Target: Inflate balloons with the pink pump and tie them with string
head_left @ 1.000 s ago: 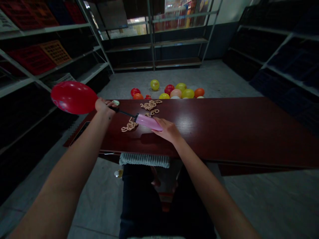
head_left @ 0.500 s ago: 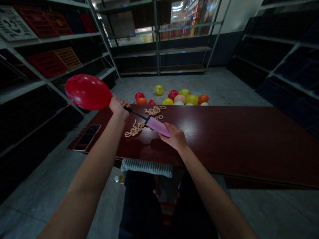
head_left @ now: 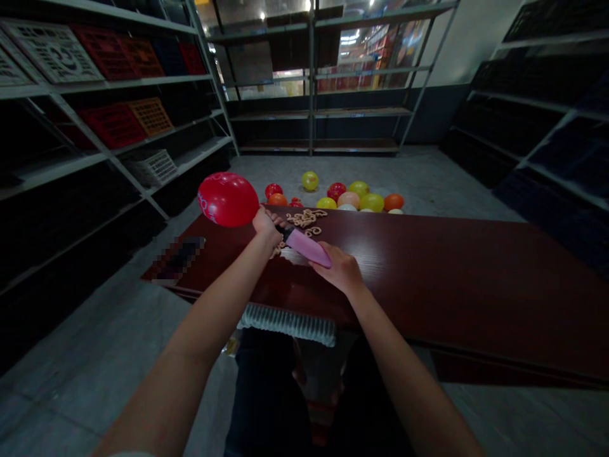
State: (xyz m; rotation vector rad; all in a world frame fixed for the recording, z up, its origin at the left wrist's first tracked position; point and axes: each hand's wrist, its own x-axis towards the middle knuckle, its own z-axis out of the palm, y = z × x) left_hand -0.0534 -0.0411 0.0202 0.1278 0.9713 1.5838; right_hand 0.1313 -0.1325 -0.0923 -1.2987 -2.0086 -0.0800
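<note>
left hand [head_left: 266,223] closed, pinching red balloon [head_left: 228,199] neck onto pump [head_left: 309,247] tip to seal it | right hand [head_left: 341,271] wrapped around pump body | balloon in the air over table [head_left: 451,266] left end

The left hand [head_left: 266,223] hides the red balloon's [head_left: 227,198] neck; the flat thing [head_left: 181,257] nearby is pixelated.

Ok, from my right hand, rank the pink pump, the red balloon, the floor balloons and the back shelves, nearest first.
1. Pink pump: in the right hand.
2. Red balloon: left, past the pump's tip.
3. Floor balloons: ahead, beyond the table.
4. Back shelves: by the far wall.
</note>
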